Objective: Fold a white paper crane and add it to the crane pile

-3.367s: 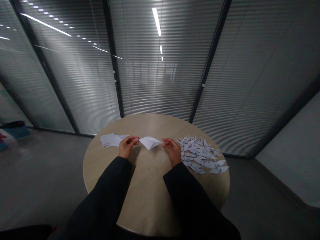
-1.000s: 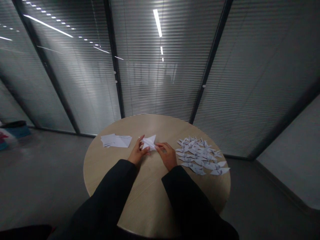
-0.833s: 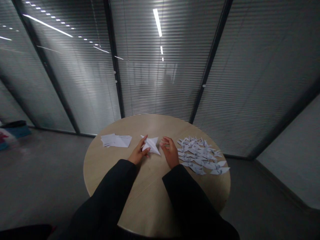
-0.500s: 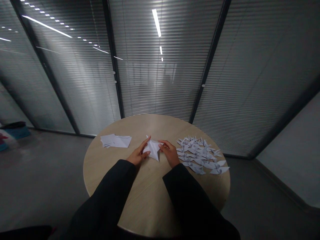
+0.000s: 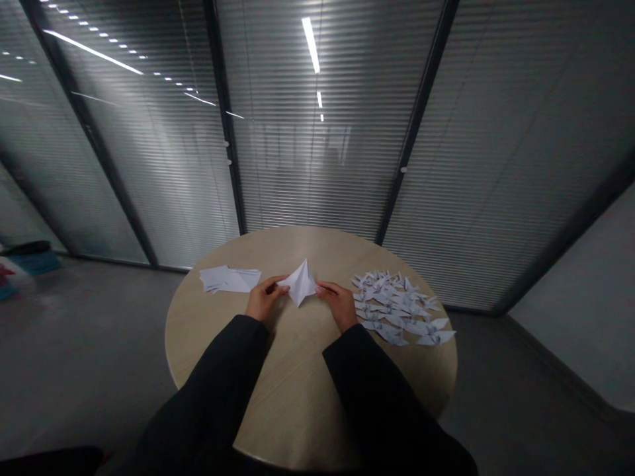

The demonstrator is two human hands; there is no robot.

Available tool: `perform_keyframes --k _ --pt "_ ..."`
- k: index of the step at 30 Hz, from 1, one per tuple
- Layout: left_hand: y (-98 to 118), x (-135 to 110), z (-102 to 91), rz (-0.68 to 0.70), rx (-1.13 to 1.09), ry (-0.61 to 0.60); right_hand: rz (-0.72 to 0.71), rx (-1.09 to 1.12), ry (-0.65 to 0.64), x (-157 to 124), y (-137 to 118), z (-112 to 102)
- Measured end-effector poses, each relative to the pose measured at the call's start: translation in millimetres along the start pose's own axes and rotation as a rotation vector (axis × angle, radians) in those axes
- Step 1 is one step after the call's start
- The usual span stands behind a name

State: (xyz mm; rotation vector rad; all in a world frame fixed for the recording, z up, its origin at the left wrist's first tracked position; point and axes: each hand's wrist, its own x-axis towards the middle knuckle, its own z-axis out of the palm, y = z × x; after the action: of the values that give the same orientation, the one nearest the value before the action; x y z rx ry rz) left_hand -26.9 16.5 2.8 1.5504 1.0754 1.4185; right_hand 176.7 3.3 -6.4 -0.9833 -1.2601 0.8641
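A partly folded white paper piece (image 5: 300,285) is lifted just above the middle of the round wooden table (image 5: 297,377). My left hand (image 5: 263,301) pinches its left corner with curled fingers. My right hand (image 5: 338,304) pinches its right corner the same way. Both arms are in black sleeves. The paper stands up in a peak between the two hands.
A small stack of flat white paper sheets (image 5: 229,278) lies left of my left hand. Several finished folded paper cranes (image 5: 397,307) are spread on the table's right side. Glass walls with closed blinds (image 5: 317,132) stand behind the table.
The paper lay flat under my fingers on the table. Now both hands have taken its corners and raised it, so it stands in a peak.
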Motion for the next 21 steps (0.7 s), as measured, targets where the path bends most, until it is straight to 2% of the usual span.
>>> perform_keyframes --k 7,15,21 --pt "-0.1 -2.1 2.3 -0.024 -0.075 0.032 -0.048 -0.038 0.027 -0.4 -0.9 -0.7" --pt "1.3 -2.0 -0.2 -0.002 -0.031 0.103 -0.043 0.037 0.060 2.2 5.6 -2.6" --pt "4.9 -2.7 2.0 0.003 -0.136 0.100 -0.034 0.049 0.094 3.4 6.9 -4.0"
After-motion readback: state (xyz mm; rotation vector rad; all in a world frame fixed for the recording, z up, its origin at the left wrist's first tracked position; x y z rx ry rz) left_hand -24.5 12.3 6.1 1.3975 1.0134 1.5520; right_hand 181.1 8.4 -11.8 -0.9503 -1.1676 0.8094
